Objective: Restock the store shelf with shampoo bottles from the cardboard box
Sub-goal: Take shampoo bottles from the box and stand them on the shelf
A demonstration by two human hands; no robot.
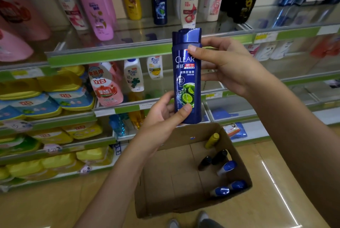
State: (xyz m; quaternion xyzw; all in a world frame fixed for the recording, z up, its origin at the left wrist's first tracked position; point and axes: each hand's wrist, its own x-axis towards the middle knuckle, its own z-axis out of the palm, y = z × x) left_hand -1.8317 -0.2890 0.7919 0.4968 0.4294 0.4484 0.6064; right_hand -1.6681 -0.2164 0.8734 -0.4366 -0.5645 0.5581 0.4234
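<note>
A dark blue CLEAR shampoo bottle (185, 78) with a lime picture stands upright in the air in front of the shelves, held in both hands. My left hand (161, 117) grips its lower end, thumb across the front. My right hand (226, 65) holds the upper part from the right, thumb on the label. Below, the open cardboard box (165, 176) sits on the floor with several bottles (223, 168) lying along its right side. The glass shelf (147, 30) behind the bottle carries upright shampoo bottles at its back.
Green-edged shelf rails (110, 56) run across at several heights. Stacked yellow and blue packs (36, 97) fill the left shelves. Pink refill pouch (106, 87) and white bottles (133, 74) stand on the middle shelf. My shoes (191, 220) are just below the box on the tan floor.
</note>
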